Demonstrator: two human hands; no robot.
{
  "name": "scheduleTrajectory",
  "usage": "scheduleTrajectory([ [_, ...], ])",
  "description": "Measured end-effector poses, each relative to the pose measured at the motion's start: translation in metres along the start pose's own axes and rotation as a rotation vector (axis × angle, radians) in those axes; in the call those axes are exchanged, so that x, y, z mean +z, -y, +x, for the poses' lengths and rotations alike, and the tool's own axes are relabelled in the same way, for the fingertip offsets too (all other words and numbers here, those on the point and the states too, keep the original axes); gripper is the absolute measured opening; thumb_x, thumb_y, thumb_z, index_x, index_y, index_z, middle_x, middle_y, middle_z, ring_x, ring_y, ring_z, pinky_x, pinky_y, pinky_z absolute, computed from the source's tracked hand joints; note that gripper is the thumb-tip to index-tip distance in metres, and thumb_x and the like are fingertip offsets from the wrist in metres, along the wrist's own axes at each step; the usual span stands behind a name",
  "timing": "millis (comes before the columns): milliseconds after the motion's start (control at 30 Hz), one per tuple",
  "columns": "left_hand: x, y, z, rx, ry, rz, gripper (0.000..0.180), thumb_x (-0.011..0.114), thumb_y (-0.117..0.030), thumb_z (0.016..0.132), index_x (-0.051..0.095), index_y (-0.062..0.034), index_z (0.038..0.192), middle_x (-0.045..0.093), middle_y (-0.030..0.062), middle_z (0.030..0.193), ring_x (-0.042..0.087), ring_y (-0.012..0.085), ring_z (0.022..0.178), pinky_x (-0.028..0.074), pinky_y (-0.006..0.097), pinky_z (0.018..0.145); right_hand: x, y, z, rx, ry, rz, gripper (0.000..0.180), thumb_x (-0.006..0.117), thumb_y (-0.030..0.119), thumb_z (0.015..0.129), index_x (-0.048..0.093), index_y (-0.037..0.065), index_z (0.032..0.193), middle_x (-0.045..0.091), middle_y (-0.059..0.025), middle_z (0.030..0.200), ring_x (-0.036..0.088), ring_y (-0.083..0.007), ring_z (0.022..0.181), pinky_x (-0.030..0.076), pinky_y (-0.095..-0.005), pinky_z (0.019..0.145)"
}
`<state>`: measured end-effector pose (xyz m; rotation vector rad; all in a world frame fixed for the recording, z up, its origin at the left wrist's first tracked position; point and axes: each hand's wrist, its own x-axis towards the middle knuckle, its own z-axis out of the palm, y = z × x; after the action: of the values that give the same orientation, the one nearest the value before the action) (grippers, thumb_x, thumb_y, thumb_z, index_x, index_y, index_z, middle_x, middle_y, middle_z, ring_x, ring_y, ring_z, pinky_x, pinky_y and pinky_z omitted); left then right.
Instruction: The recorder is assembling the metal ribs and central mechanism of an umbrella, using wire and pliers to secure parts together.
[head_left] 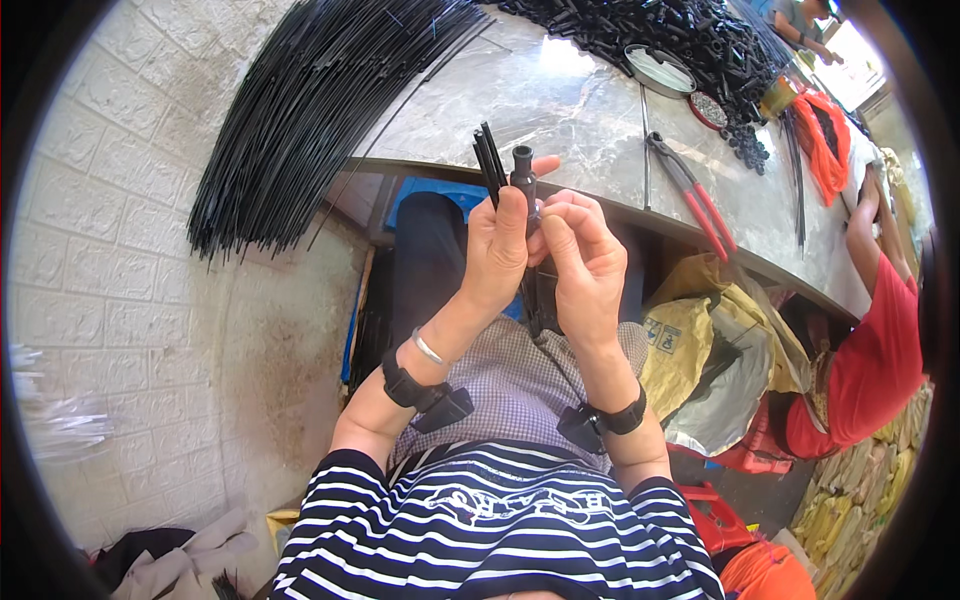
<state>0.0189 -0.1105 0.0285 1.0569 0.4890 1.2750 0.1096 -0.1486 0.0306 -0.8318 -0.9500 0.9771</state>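
Note:
Raised over my lap, my left hand (495, 248) is closed around a small bunch of thin black rods (488, 160) and a black tubular plastic fitting (522, 170) with a flanged top. The fitting stands upright by my left thumb, and the rods lean beside it. My right hand (588, 268) is pinched against the fitting's lower side; what lies between its fingertips is too small to make out. Below the hands, dark rod ends (533, 305) hang down toward my checked apron (490, 375).
A large bundle of thin black rods (310, 120) overhangs the metal table (560, 110) at left. Farther back lie a heap of black tubular fittings (660, 40), a round tin (660, 70) and a dish (708, 110). Red-handled cutters (695, 195) stick out over the edge. At right sits a co-worker in red (860, 370).

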Motion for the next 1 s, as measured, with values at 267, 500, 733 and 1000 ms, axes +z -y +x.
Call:
scheduleTrajectory([
  [267,0.008,0.013,0.008,-0.008,-0.037,0.065,0.067,0.044,-0.056,0.094,0.052,0.0018,0.126,0.044,-0.0097,0.063,0.036,-0.0016,0.053,0.027,0.016,0.047,-0.013,0.0,0.005,0.075,-0.044,0.045,0.014,0.056,0.005,0.093,0.063,-0.006,0.097,0.053,-0.0069,0.108,0.058,-0.0065,0.07,0.048,-0.0197,0.062],
  [500,0.011,0.022,0.009,-0.045,-0.02,0.038,0.065,0.045,-0.055,0.094,0.053,0.0009,0.126,0.045,-0.0105,0.064,0.035,-0.0024,0.054,0.027,0.016,0.046,-0.019,-0.007,0.003,0.105,-0.115,0.129,0.015,0.057,0.007,0.093,0.064,-0.006,0.097,0.053,-0.0056,0.109,0.057,-0.0057,0.069,0.047,-0.0197,0.062],
  [733,0.012,0.024,0.007,-0.049,-0.027,0.041,0.063,0.045,-0.054,0.094,0.054,-0.0003,0.125,0.045,-0.0111,0.065,0.035,-0.0029,0.053,0.025,0.015,0.046,-0.02,-0.009,0.001,0.121,-0.125,0.143,0.015,0.058,0.007,0.093,0.064,-0.006,0.097,0.053,-0.0049,0.109,0.056,-0.0052,0.068,0.046,-0.0196,0.061],
  [1000,0.014,0.021,0.005,-0.034,-0.049,0.068,0.061,0.046,-0.053,0.094,0.055,-0.0002,0.124,0.042,-0.0118,0.064,0.034,-0.0032,0.054,0.026,0.015,0.047,-0.016,-0.009,-0.001,0.12,-0.145,0.16,0.015,0.058,0.007,0.093,0.064,-0.006,0.097,0.052,-0.0054,0.109,0.055,-0.0044,0.067,0.045,-0.0187,0.06],
])
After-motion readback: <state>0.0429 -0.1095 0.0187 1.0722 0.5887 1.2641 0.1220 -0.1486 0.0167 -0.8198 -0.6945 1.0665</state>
